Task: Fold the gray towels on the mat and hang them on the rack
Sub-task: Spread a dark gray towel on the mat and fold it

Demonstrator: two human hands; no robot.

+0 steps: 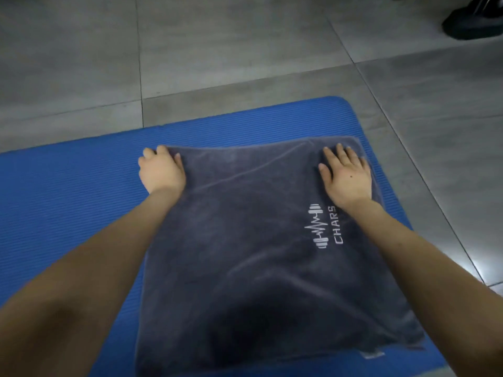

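A dark gray towel (258,254) with a white barbell logo and lettering lies folded on the blue ribbed mat (68,191). My left hand (162,170) rests on the towel's far left corner, fingers curled over its edge. On the far right corner my right hand (347,176) lies flat, palm down, fingers spread. Both forearms reach across the towel. A diagonal crease runs between the two hands. No rack is in view.
Gray tiled floor (245,50) surrounds the mat beyond its far and right edges. A dark shoe (471,23) stands at the top right corner. A bright reflection marks the floor at the right.
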